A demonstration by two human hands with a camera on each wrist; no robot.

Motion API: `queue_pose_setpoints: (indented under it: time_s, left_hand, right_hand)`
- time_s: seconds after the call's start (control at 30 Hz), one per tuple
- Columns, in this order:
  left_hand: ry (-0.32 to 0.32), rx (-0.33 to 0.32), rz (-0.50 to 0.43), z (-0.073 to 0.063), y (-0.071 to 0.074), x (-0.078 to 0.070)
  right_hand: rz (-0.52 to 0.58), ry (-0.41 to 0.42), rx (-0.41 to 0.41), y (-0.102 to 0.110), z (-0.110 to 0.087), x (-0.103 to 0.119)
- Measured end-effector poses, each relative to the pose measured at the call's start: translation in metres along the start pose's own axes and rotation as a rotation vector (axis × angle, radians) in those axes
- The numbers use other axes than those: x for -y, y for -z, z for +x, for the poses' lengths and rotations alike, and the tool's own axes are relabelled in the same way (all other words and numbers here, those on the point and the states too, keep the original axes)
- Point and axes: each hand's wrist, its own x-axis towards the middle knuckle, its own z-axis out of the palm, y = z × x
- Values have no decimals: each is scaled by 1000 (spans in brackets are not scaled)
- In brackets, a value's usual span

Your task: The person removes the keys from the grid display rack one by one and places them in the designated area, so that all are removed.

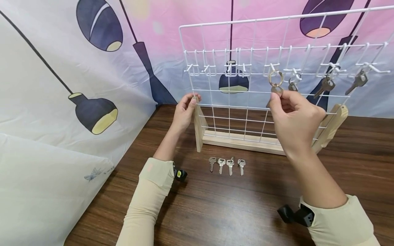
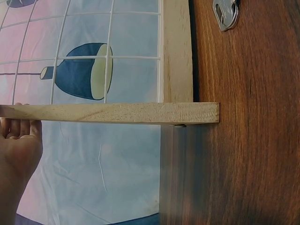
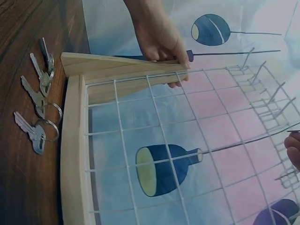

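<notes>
My right hand (image 1: 295,119) pinches a key (image 1: 277,90) by its head, thumb against forefinger. The key's gold-coloured ring (image 1: 275,78) is up at a white hook (image 1: 272,65) of the wire grid rack (image 1: 229,106). Only the fingertips of that hand enter the right wrist view, at its right edge. At the rack's left end, my left hand (image 1: 184,114) grips the top of the wooden side post (image 1: 198,131); the right wrist view has its thumb and fingers on opposite sides of the post (image 3: 108,63).
Three keys, among them a brass-toned key (image 1: 327,84) and a grey key (image 1: 359,81), hang on hooks further right. Several silver keys (image 1: 230,165) lie in a row on the brown table (image 1: 215,205) before the wooden base bar (image 1: 243,140). A printed cloth (image 1: 172,65) hangs behind.
</notes>
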Motion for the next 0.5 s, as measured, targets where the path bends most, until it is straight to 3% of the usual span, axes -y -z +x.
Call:
queue_pose_setpoints:
  time_s: [0.37, 0.5]
  left_hand:
    - [-8, 15, 5, 0, -1, -1]
    - [-10, 12, 0, 0, 0, 0]
  right_hand:
    - [-95, 23, 9, 16, 13, 10]
    - [-74, -68, 74, 21, 23, 13]
